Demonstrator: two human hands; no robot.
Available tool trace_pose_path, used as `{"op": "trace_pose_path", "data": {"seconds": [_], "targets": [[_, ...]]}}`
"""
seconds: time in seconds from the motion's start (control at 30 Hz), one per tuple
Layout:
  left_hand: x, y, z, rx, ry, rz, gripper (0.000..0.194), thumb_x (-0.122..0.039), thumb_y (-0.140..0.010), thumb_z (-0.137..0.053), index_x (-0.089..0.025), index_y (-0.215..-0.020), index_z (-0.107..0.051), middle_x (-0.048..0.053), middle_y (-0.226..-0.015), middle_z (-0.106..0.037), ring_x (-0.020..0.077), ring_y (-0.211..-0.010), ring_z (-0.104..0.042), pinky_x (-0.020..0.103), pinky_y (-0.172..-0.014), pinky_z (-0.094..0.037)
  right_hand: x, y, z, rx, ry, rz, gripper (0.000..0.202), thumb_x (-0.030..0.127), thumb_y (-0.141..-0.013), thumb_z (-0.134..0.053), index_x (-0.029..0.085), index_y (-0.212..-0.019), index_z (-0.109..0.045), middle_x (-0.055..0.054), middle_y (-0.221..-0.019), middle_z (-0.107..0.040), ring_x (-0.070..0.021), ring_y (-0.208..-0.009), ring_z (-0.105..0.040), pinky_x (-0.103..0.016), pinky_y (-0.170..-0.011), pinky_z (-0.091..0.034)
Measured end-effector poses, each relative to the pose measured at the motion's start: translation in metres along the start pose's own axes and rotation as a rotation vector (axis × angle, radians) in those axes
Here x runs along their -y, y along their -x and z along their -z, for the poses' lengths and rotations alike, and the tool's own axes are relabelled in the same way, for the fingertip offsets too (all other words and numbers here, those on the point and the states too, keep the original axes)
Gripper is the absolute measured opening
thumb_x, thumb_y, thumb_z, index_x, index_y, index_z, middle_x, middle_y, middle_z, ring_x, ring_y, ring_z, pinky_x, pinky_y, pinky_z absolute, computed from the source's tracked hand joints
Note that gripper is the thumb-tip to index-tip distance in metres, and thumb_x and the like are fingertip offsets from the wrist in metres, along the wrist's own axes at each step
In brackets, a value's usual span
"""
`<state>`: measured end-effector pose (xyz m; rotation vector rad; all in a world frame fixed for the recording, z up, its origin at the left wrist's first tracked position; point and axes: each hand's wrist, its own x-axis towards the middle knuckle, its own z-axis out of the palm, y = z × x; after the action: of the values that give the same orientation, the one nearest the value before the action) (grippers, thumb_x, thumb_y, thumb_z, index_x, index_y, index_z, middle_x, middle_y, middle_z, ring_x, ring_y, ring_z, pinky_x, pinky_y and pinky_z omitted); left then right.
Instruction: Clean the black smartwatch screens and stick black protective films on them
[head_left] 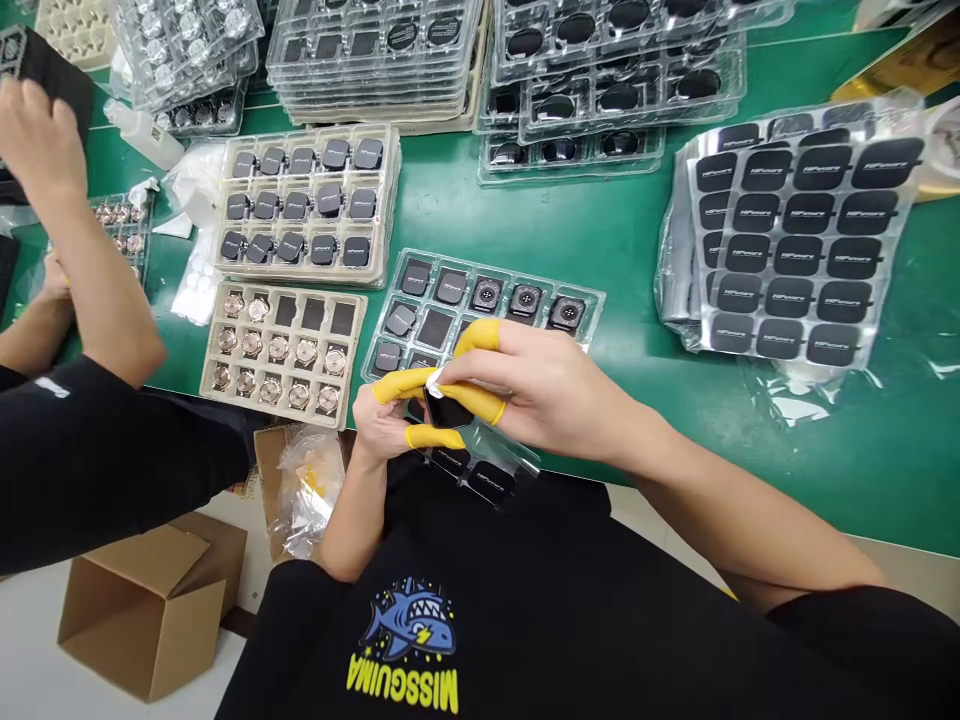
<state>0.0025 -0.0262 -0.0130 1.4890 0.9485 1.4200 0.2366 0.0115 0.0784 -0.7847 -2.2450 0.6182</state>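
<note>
My left hand (379, 415), with yellow finger cots, is closed around a black smartwatch body (450, 411) at the table's front edge. Pinched in the yellow-tipped fingers of my right hand (551, 385) is a small white wipe (434, 382), pressed against the watch's upper edge. Just below lies a clear sheet of black film stickers (491, 480); whether a finger holds it, I cannot tell. Directly behind my hands, a clear plastic tray (433, 328) carries smartwatch bodies, some with black labelled covers and some with round sensor backs showing.
Left of the tray are a cream tray of round watches (277, 348) and a stack of trays with black squares (296, 205). Sticker sheets (795, 255) lie at right. Stacked trays (371, 75) line the back. A co-worker's arm (105, 270) reaches in at left, above a cardboard box (142, 610).
</note>
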Motion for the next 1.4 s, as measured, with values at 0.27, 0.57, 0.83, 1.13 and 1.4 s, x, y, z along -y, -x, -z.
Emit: {"op": "trace_pose_path", "data": {"seconds": [0.27, 0.57, 0.83, 1.13, 1.4], "targets": [[0.009, 0.003, 0.000, -0.044, -0.099, -0.095, 0.076, -0.073, -0.052, -0.109, -0.021, -0.104, -0.093, -0.001, -0.068, -0.080, 0.0138, -0.055, -0.071, 0.023, -0.055, -0.062, 0.001, -0.005, 0.006, 0.138, -0.100, 0.176, 0.025, 0.025, -0.117, -0.060, 0.021, -0.108, -0.082, -0.003, -0.089, -0.071, -0.0166, -0.079, -0.063, -0.029, -0.068, -0.044], [-0.013, -0.006, 0.001, -0.094, 0.043, 0.043, 0.085, -0.072, -0.041, -0.111, -0.022, -0.107, -0.094, -0.001, -0.070, -0.080, 0.0125, -0.053, -0.070, 0.022, -0.053, -0.061, -0.009, 0.013, 0.042, 0.266, 0.103, 0.079, 0.028, 0.016, -0.112, -0.053, 0.024, -0.100, -0.077, -0.005, -0.087, -0.070, -0.0203, -0.074, -0.061, -0.034, -0.062, -0.039], [-0.007, -0.002, -0.004, -0.056, 0.062, 0.011, 0.089, -0.070, -0.034, -0.111, -0.020, -0.105, -0.092, -0.002, -0.069, -0.078, 0.0163, -0.056, -0.074, 0.027, -0.055, -0.065, 0.002, 0.009, 0.028, 0.022, -0.017, 0.022, 0.016, 0.018, -0.111, -0.066, 0.026, -0.115, -0.079, -0.005, -0.101, -0.077, -0.0188, -0.084, -0.070, -0.030, -0.072, -0.052], [0.016, 0.007, 0.000, -0.074, -0.021, 0.043, 0.057, -0.066, -0.061, -0.110, -0.028, -0.097, -0.088, -0.003, -0.066, -0.071, 0.0230, -0.067, -0.079, 0.033, -0.055, -0.067, 0.009, 0.002, 0.007, 0.092, -0.006, 0.200, 0.025, 0.020, -0.116, -0.055, 0.023, -0.111, -0.080, -0.004, -0.091, -0.071, -0.0182, -0.082, -0.063, -0.031, -0.068, -0.041], [0.003, 0.005, -0.005, -0.077, -0.042, 0.015, 0.073, -0.078, -0.042, -0.109, -0.022, -0.081, -0.085, -0.004, -0.058, -0.068, 0.0152, -0.046, -0.066, 0.027, -0.041, -0.057, -0.002, 0.008, 0.036, 0.337, 0.090, 0.150, 0.029, 0.013, -0.110, -0.053, 0.023, -0.096, -0.076, -0.003, -0.083, -0.065, -0.0188, -0.072, -0.056, -0.034, -0.061, -0.034]]}}
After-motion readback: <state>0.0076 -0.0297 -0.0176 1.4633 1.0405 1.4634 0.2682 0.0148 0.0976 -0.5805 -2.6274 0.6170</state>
